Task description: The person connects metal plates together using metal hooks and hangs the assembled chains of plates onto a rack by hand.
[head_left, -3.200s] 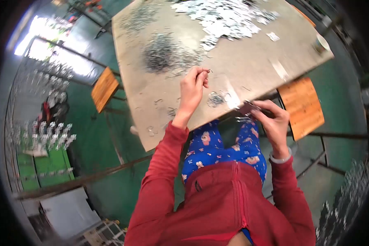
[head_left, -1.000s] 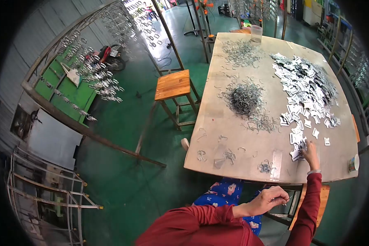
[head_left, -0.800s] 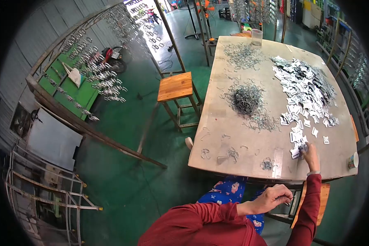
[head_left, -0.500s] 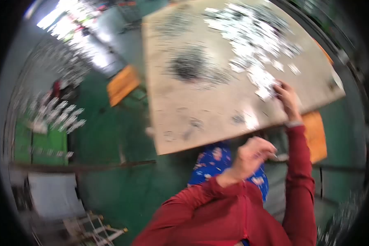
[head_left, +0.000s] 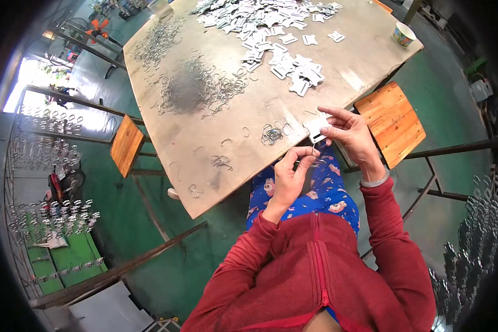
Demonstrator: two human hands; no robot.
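Note:
In the head view, my right hand (head_left: pixel 353 135) pinches a flat, pale metal plate (head_left: pixel 316 127) with a slot along its lower edge. It holds the plate just over the near edge of the table (head_left: pixel 282 50). Below it, my left hand (head_left: pixel 293 172) closes thumb and forefinger on a thin wire hook (head_left: pixel 315 148), its tip right at the plate's slot. A little left of the plate lies a small cluster of bent wire hooks (head_left: pixel 272 134) on the table. Farther back is a heap of similar plates (head_left: pixel 260 22), with a few loose ones at its near end.
Two larger piles of wire hooks (head_left: pixel 189 88) cover the table's left side. A paper cup (head_left: pixel 403 34) stands at the far right corner. Wooden stools flank the table, one at right (head_left: pixel 390 123), one at left (head_left: pixel 126 145). Racks of hanging metal pieces (head_left: pixel 55 221) stand on both sides.
My right hand has come back from the plate heap to the table's near edge, holding a plate. My left hand has moved up to meet it. The head view has turned.

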